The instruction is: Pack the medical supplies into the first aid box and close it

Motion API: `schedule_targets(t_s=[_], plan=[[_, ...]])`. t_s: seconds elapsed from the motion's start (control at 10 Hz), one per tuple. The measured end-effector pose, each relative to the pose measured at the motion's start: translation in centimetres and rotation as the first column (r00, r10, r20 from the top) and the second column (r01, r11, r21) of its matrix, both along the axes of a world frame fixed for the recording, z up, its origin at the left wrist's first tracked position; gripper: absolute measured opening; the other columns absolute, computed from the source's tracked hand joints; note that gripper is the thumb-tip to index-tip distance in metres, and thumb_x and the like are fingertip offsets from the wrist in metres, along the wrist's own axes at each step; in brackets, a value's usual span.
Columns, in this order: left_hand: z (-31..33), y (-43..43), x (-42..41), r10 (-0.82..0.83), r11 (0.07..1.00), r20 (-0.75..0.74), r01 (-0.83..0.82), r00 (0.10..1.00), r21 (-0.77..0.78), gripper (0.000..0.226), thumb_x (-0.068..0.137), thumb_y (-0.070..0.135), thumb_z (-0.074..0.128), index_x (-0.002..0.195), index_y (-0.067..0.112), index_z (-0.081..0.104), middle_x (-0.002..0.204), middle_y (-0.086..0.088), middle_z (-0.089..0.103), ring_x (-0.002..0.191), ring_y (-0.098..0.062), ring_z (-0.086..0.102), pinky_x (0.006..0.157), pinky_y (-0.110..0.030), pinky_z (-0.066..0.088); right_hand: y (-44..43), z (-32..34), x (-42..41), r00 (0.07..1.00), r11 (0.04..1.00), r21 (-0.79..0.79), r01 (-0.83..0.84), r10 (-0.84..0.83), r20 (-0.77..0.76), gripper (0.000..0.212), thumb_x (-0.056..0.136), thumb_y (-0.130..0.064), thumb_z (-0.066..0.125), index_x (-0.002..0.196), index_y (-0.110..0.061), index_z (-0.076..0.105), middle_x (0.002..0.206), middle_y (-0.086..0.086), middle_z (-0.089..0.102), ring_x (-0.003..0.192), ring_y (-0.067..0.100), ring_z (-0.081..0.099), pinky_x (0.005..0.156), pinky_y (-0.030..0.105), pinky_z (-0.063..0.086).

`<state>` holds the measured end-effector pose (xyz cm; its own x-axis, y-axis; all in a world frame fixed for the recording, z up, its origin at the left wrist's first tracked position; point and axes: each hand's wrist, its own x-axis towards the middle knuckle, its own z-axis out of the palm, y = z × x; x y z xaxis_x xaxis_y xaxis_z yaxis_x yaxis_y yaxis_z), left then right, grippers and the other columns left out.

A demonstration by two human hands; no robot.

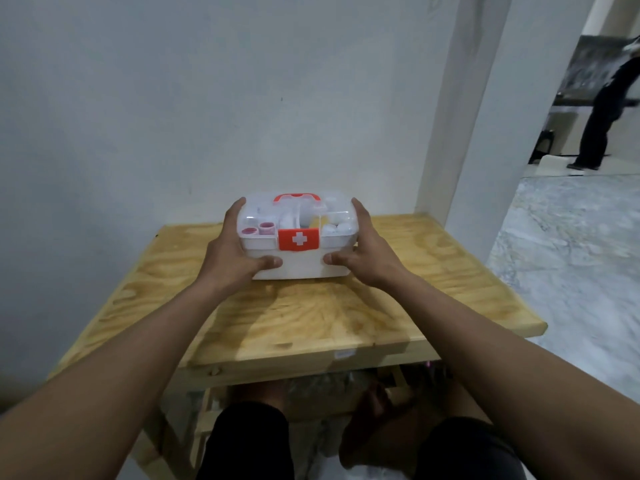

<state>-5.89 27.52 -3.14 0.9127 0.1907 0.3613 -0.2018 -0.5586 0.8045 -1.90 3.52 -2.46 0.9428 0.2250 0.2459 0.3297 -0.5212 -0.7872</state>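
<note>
A white first aid box [298, 265] with a clear lid, a red handle and a red latch bearing a white cross stands at the far middle of a wooden table [311, 317]. Its lid is down. Through the lid I see pink-capped bottles [258, 230], white rolls and something yellow. My left hand [235, 251] clasps the box's left side, thumb on the front wall. My right hand [367, 247] clasps the right side the same way.
The table stands against a grey wall, with a white pillar [460, 133] at its right back corner. A marble floor [568, 244] stretches to the right, where a person in dark clothes [602, 109] stands far off. My knees are under the table's front edge.
</note>
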Motion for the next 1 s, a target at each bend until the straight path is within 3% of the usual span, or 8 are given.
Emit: schedule_targets(t_s=[0.3, 0.6, 0.8, 0.9, 1.0], plan=[[0.7, -2.6, 8.3, 0.003, 1.000, -0.031, -0.004, 1.000, -0.030, 0.122, 0.064, 0.021, 0.095, 0.155, 0.040, 0.017, 0.143, 0.001, 0.054, 0.120, -0.021, 0.056, 0.095, -0.033, 0.050, -2.1, 1.3, 7.8, 0.999, 0.998, -0.043, 0.040, -0.041, -0.027, 0.115, 0.080, -0.018, 0.083, 0.158, -0.030, 0.000, 0.145, 0.000, 0.048, 0.127, 0.023, 0.051, 0.094, 0.029, 0.043], [-0.1, -3.7, 12.8, 0.028, 0.999, -0.026, -0.028, 0.999, -0.015, 0.115, 0.070, 0.015, 0.090, 0.157, 0.032, 0.017, 0.151, -0.002, 0.045, 0.128, -0.026, 0.053, 0.087, -0.030, 0.049, -1.9, 0.0, 13.0, 0.998, 0.998, -0.055, 0.037, -0.040, -0.054, 0.116, 0.081, -0.011, 0.080, 0.158, -0.030, -0.005, 0.148, 0.004, 0.046, 0.131, 0.027, 0.050, 0.104, 0.043, 0.047], [-0.3, -4.2, 12.9, 0.025, 0.999, -0.016, -0.026, 1.000, -0.023, 0.113, 0.072, 0.013, 0.089, 0.156, 0.032, 0.016, 0.155, -0.002, 0.040, 0.132, -0.026, 0.050, 0.097, -0.043, 0.052, -2.0, -0.1, 13.8, 0.998, 0.998, -0.062, 0.029, -0.032, -0.053, 0.118, 0.081, -0.012, 0.080, 0.158, -0.030, -0.008, 0.153, 0.005, 0.041, 0.133, 0.028, 0.049, 0.104, 0.047, 0.049], [0.5, -4.4, 12.1, 0.035, 0.999, -0.071, -0.037, 0.997, -0.024, 0.123, 0.072, 0.011, 0.088, 0.159, 0.031, 0.004, 0.159, -0.003, 0.034, 0.137, -0.028, 0.045, 0.101, -0.046, 0.049, -2.1, 0.6, 12.8, 0.997, 0.989, -0.139, 0.045, -0.054, -0.061, 0.127, 0.082, -0.015, 0.081, 0.156, -0.029, -0.021, 0.156, 0.007, 0.039, 0.133, 0.030, 0.050, 0.102, 0.042, 0.047], [1.2, -5.1, 10.1, 0.065, 0.998, -0.069, -0.065, 0.996, -0.007, 0.128, 0.074, 0.011, 0.087, 0.159, 0.030, -0.006, 0.160, -0.002, 0.031, 0.141, -0.028, 0.040, 0.104, -0.046, 0.046, -3.2, 2.7, 11.1, 0.993, 0.992, -0.045, 0.115, -0.115, -0.001, 0.125, 0.083, -0.015, 0.079, 0.155, -0.033, -0.021, 0.158, 0.011, 0.037, 0.131, 0.030, 0.052, 0.101, 0.042, 0.047]])
